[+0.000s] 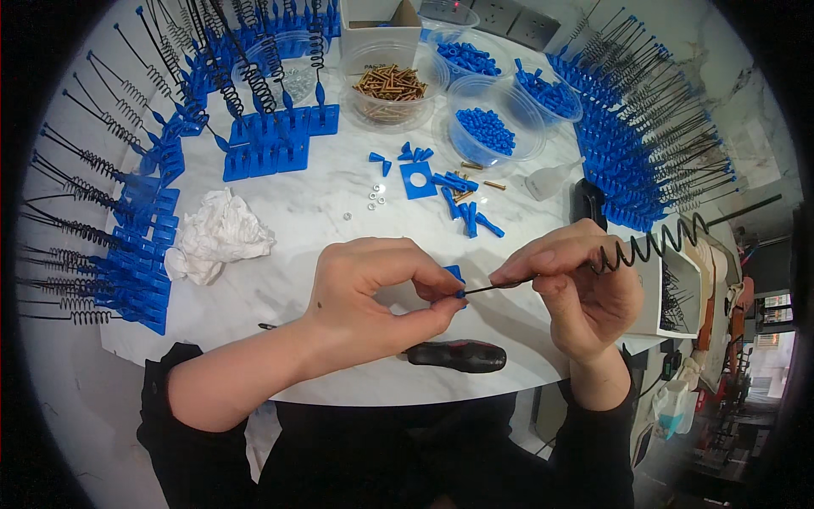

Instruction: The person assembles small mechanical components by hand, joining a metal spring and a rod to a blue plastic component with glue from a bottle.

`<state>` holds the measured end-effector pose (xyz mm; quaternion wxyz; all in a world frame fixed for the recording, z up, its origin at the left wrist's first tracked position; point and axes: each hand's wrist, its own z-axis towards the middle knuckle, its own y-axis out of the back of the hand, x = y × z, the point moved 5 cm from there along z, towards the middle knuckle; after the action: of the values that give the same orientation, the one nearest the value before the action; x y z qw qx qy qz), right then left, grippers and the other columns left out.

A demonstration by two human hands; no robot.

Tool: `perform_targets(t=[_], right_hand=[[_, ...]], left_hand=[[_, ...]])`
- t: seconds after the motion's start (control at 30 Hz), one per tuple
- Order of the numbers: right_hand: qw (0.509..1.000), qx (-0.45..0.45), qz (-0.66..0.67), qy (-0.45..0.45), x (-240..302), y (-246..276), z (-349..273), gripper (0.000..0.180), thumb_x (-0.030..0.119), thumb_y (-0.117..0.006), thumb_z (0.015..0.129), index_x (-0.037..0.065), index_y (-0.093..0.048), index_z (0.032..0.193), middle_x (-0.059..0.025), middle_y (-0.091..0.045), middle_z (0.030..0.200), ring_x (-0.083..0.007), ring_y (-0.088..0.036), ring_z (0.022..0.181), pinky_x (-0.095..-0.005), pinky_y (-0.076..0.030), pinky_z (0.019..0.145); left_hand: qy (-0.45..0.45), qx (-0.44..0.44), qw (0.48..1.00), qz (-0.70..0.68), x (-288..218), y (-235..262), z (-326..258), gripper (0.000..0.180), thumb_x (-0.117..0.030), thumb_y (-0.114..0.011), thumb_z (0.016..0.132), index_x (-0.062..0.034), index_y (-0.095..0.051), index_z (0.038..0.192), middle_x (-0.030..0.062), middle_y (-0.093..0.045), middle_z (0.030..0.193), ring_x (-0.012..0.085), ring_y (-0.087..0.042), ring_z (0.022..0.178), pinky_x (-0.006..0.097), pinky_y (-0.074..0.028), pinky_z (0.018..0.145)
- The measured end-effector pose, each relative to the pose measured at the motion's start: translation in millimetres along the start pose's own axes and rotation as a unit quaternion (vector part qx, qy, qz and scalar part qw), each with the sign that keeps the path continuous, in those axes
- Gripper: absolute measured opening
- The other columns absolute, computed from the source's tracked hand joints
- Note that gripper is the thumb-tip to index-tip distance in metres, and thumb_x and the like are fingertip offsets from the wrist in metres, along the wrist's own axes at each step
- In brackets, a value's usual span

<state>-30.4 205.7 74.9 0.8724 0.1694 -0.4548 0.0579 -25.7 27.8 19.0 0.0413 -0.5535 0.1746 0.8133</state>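
Note:
My left hand (373, 284) pinches a small blue cap (460, 294) between thumb and fingertips. The cap sits at the straight end of a black spring wire (649, 250). That wire is gripped by my right hand (585, 284), with its coiled part passing over the knuckles to the right. A blue plastic piece (455, 272) shows partly behind my left fingertips; how it is held, if at all, I cannot tell. Below both hands lies a screwdriver (458, 356) with a dark handle, near the table's front edge.
Blue blocks with upright springs line the left (140, 254) and right (619, 161). Tubs hold brass screws (390, 83), blue beads (485, 131) and blue sleeves (466, 59). Loose blue cones, a holed blue plate (417, 180), nuts (373, 204) and crumpled tissue (222, 236) lie on the table.

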Motion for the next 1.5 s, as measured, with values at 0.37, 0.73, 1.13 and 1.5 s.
perform_targets(t=[0.37, 0.73, 1.13, 1.5], right_hand=[[0.984, 0.104, -0.118, 0.089, 5.6, -5.1, 3.4, 0.009, -0.006, -0.055, 0.087, -0.01, -0.051, 0.094, -0.0203, -0.06, 0.086, -0.0272, -0.067, 0.073, -0.0304, -0.056, 0.063], [0.989, 0.073, -0.088, 0.098, 7.1, -1.5, 2.8, 0.014, -0.008, -0.054, 0.088, -0.011, -0.051, 0.102, -0.0199, -0.055, 0.091, -0.0298, -0.067, 0.073, -0.0366, -0.059, 0.062], [1.0, -0.021, -0.012, -0.002, 2.0, -1.5, -1.0, 0.019, -0.006, -0.072, 0.076, -0.007, -0.065, 0.094, -0.0149, -0.069, 0.087, -0.0191, -0.07, 0.078, -0.0266, -0.054, 0.07], [0.988, 0.091, -0.095, 0.08, 5.6, -3.6, 1.7, 0.015, -0.013, -0.052, 0.086, -0.011, -0.051, 0.101, -0.0185, -0.056, 0.089, -0.0292, -0.067, 0.073, -0.0339, -0.057, 0.062]], left_hand=[[-0.003, 0.0, 1.0, 0.007, 1.3, -2.2, -0.8, 0.014, 0.0, -0.077, 0.066, -0.0066, -0.071, 0.076, 0.0054, -0.07, 0.077, 0.0126, -0.066, 0.069, 0.025, -0.05, 0.063], [-0.007, -0.002, 1.0, -0.004, 0.4, -2.0, 0.6, 0.013, 0.001, -0.075, 0.067, -0.006, -0.072, 0.078, 0.0057, -0.07, 0.078, 0.0128, -0.066, 0.069, 0.024, -0.049, 0.062], [-0.007, 0.0, 1.0, -0.003, -0.3, -1.6, -0.7, 0.013, 0.001, -0.075, 0.067, -0.0062, -0.071, 0.077, 0.0059, -0.071, 0.079, 0.013, -0.067, 0.07, 0.025, -0.05, 0.064], [-0.017, -0.005, 1.0, 0.003, -0.1, -1.6, 0.0, 0.013, 0.0, -0.076, 0.067, -0.0066, -0.071, 0.078, 0.0055, -0.071, 0.078, 0.0135, -0.067, 0.071, 0.025, -0.05, 0.064]])
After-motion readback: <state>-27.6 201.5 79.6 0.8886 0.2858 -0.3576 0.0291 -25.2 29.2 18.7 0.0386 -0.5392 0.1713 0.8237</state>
